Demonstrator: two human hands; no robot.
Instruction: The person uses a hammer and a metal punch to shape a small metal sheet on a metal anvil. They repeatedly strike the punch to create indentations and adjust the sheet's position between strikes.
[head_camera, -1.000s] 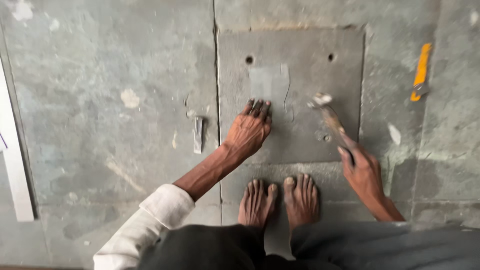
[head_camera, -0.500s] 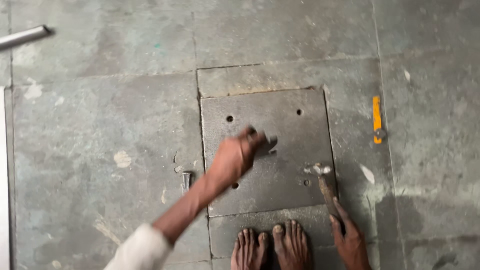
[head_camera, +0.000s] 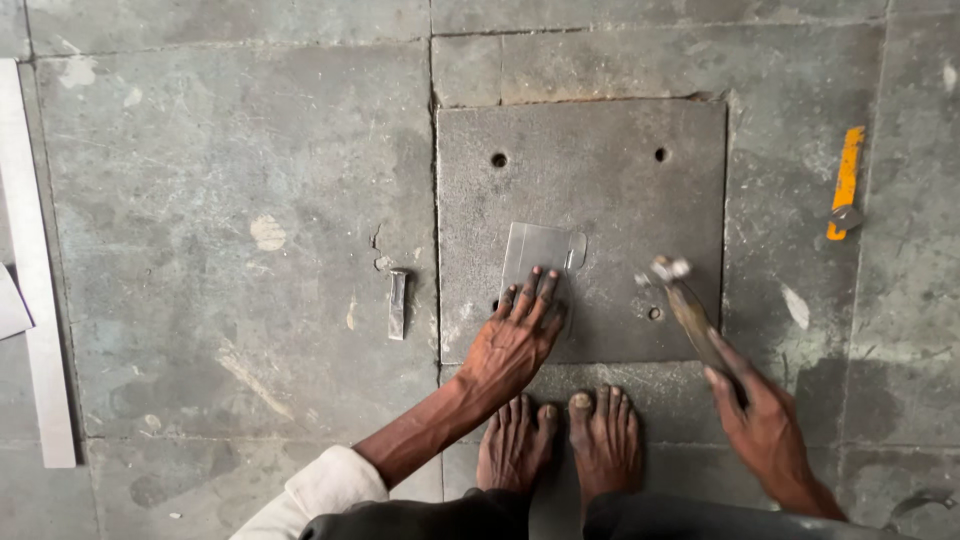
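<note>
My left hand (head_camera: 515, 340) presses flat on the near edge of a thin grey metal sheet piece (head_camera: 540, 250) that lies on a square metal floor plate (head_camera: 600, 190) with several holes. My right hand (head_camera: 765, 425) grips the wooden handle of a hammer (head_camera: 690, 310), whose head (head_camera: 665, 270) hovers just right of the sheet. My bare feet (head_camera: 560, 440) rest at the plate's near edge.
A short metal chisel (head_camera: 398, 303) lies on the stone floor left of the plate. An orange-handled tool (head_camera: 845, 185) lies at the right. A long pale strip (head_camera: 35, 270) runs along the left edge.
My left hand has pulled back from the plate's middle and now rests on the sheet's near edge. The hammer stays raised at the right. The camera view has shifted.
</note>
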